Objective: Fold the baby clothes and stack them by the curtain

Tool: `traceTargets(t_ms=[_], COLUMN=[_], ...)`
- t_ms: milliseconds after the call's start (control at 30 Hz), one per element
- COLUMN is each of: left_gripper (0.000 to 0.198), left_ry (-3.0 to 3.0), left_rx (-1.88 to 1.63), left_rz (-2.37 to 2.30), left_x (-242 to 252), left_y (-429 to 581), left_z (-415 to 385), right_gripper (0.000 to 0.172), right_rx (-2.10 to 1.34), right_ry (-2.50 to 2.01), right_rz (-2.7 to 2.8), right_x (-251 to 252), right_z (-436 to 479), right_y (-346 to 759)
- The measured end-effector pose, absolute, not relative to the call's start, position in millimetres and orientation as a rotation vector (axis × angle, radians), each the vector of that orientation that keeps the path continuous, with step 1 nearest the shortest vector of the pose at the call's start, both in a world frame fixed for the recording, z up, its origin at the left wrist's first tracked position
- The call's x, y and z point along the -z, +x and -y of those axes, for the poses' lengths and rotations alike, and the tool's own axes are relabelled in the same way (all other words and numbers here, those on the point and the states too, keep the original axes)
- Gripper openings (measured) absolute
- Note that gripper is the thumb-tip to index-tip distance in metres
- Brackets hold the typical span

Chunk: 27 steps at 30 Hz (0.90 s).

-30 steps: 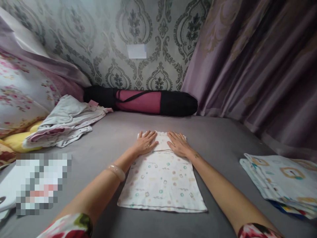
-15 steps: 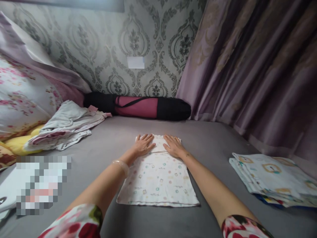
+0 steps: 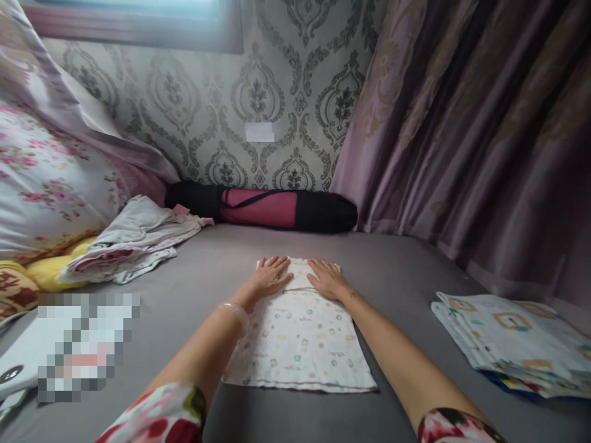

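Cloth: your white printed cloth [image 3: 300, 341] lies flat on the grey sheet [image 3: 194, 277], in the middle, its wider edge toward you. Grip, both sides: spread. Your left hand [image 3: 271, 275] rests palm down on the far left corner, your right hand [image 3: 327, 278] on the far right, fingertips near the far edge; a strip of cloth shows between them. A line crosses the cloth just on your side of the palms. Edges: near hem and both near corners in view; your left forearm, with a pale bangle [image 3: 234, 317], covers part of the left edge. Room: bare sheet runs left to the heap of clothes [image 3: 133, 237], right to the folded stack [image 3: 512, 329], both well apart from the cloth, and ahead to the pink-and-black bag [image 3: 258, 208] along the wall [image 3: 300, 80]
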<state>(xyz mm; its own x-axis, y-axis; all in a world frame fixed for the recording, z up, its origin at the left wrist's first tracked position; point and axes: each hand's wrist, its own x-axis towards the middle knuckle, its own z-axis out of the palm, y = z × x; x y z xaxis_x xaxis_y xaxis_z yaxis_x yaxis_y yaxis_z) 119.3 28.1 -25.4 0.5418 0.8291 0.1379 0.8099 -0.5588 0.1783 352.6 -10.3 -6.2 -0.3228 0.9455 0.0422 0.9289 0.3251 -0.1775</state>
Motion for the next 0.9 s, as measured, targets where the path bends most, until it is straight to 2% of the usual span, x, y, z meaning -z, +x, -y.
traceTargets(t_ms=[900], left_gripper=[0.063], left_ry=[2.679], left_rx=[-0.295], left_rz=[-1.414], left_x=[20.6], left_y=[119.3], left_z=[-25.7], right_gripper=[0.063], right_rx=[-0.192], right_ry=[-1.754], right_rz=[2.473], right_x=[5.1], right_z=[9.0], right_y=[352.7])
